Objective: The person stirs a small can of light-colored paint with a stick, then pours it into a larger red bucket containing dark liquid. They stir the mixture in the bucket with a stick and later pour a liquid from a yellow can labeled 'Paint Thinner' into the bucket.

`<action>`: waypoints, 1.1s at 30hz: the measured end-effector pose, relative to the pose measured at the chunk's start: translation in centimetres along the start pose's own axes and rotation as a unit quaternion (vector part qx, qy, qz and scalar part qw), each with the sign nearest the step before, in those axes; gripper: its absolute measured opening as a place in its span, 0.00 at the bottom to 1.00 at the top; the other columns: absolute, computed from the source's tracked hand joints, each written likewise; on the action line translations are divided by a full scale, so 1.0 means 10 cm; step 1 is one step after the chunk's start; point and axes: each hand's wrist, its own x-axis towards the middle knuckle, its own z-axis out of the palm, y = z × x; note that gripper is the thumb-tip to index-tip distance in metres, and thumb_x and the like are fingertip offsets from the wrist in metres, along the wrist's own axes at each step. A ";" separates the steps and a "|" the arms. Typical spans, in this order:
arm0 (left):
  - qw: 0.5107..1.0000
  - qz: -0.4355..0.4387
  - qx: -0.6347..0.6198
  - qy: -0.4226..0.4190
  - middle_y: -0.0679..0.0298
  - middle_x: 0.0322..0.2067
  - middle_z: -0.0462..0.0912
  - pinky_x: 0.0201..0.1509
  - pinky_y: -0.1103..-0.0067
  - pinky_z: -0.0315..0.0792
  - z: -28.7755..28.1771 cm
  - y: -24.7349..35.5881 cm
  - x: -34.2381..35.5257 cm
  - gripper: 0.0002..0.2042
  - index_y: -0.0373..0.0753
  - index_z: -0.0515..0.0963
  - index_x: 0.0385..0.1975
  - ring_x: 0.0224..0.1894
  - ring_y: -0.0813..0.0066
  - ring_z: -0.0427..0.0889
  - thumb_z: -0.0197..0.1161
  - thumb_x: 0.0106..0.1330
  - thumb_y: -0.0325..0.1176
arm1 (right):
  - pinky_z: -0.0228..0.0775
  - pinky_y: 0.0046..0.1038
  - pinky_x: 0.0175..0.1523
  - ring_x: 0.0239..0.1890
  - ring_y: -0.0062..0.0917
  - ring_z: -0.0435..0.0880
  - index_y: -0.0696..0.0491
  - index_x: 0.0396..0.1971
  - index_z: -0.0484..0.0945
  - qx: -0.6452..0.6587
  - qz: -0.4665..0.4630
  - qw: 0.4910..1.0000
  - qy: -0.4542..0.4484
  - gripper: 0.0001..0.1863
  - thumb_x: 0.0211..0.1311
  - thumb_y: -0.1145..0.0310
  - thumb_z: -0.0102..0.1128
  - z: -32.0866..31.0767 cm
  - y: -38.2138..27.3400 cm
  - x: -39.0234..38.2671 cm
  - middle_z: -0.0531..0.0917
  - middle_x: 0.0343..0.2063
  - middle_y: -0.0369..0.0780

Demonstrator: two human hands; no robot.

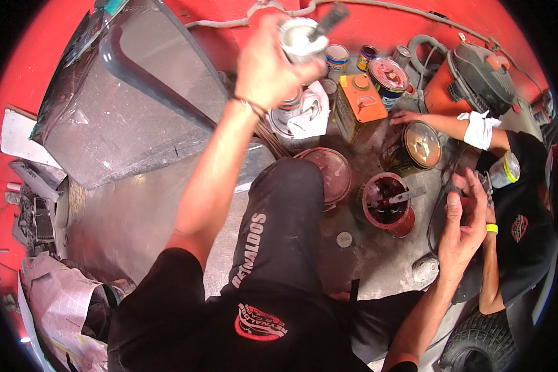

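My left hand (263, 71) is raised at the top, wrapped round a small can (296, 46) with a white rim and pale contents. A dark-handled tool (330, 22) sticks out of its mouth; motion blur hides its kind. Over the floor on the right, my right hand (464, 232) is lifted with fingers apart, holding nothing. Beside it stands a dark red paint pot (409, 220) with a flat stirring stick (408, 195) in it. A red-stained lid (328, 173) lies by my knee. Beyond the pot is a round tin (423, 146) with a tan top.
An orange-topped rectangular tin (363, 99), paint cans (389, 74) and a crumpled white cloth (313, 111) stand farther back. A co-worker (521, 204) crouches at right, one hand on the floor. Large grey panels (149, 93) lean at left. A tire (483, 341) lies lower right.
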 end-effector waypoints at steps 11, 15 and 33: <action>0.887 -0.235 0.377 -0.128 0.46 0.70 0.82 0.70 0.55 0.84 0.02 -1.79 0.34 0.53 0.38 0.71 0.77 0.68 0.44 0.88 0.91 0.51 0.49 | 0.82 0.32 0.53 0.42 0.24 0.87 0.58 0.71 0.82 -0.061 0.078 0.990 -0.104 0.24 0.82 0.64 0.73 0.18 0.09 -0.21 0.93 0.52 0.44; 0.846 -0.210 0.467 -0.151 0.49 0.71 0.82 0.74 0.54 0.80 0.25 -2.39 0.26 0.46 0.42 0.71 0.75 0.73 0.48 0.83 0.86 0.59 0.51 | 0.82 0.31 0.49 0.40 0.24 0.87 0.57 0.70 0.83 -0.089 0.088 0.984 -0.126 0.23 0.82 0.65 0.73 0.11 0.34 -0.40 0.94 0.52 0.44; 0.783 -0.322 0.463 -0.262 0.42 0.72 0.83 0.76 0.54 0.81 0.72 -4.07 0.21 0.46 0.39 0.69 0.76 0.74 0.44 0.85 0.86 0.63 0.50 | 0.82 0.34 0.48 0.38 0.28 0.88 0.57 0.68 0.84 -0.182 0.230 0.945 -0.147 0.22 0.83 0.62 0.73 -0.07 0.37 -1.04 0.94 0.53 0.46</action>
